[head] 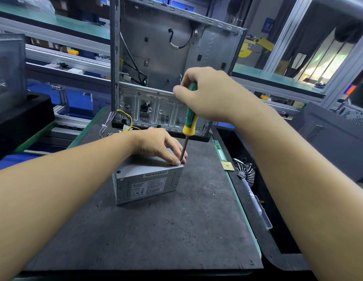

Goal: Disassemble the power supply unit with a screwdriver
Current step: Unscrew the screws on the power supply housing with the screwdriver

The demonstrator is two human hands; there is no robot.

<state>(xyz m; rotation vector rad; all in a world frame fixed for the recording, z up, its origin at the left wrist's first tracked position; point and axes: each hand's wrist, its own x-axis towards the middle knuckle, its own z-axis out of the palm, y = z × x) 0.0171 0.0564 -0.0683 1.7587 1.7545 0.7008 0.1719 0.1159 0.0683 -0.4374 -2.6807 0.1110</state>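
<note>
A grey metal power supply unit lies on the dark mat, its label side facing me, with its cable bundle trailing behind it. My left hand rests on the unit's top, and its fingertips pinch the screwdriver's shaft near the tip at the top right corner. My right hand grips the top of the green and yellow handle of the screwdriver, which stands almost upright with its tip on that corner. The screw itself is hidden by my fingers.
An open, stripped computer case stands upright behind the unit. Right of the mat lie a memory stick, a CPU chip and a heatsink fan in a black tray. Black cases sit far left and far right.
</note>
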